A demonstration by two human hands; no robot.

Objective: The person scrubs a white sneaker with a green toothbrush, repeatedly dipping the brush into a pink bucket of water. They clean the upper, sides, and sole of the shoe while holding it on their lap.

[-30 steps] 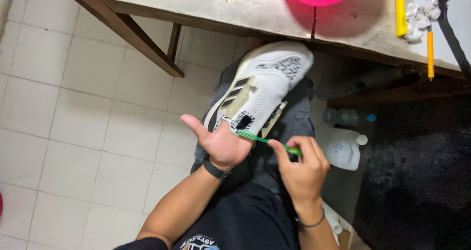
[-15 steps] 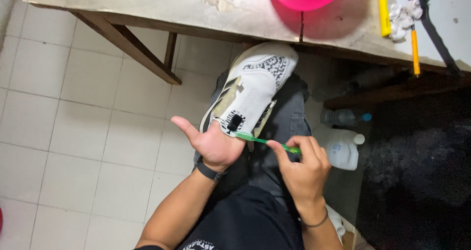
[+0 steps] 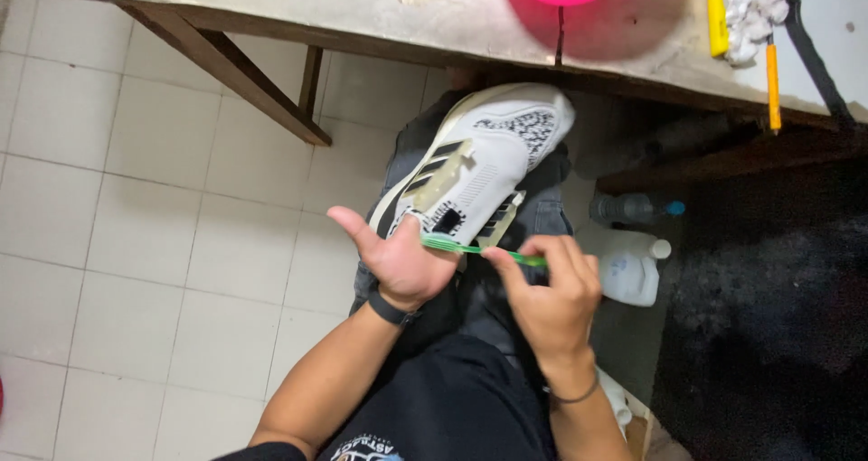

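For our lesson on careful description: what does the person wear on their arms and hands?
Both forearms are bare, with no sleeves or gloves reaching them. The left hand has a black band, like a watch strap, around its wrist. The right hand has a thin dark bracelet around its wrist. No rings can be made out on the fingers.

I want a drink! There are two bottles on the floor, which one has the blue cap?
The clear bottle, lying farther from the right hand. The white jug next to it has a white cap and sits closer.
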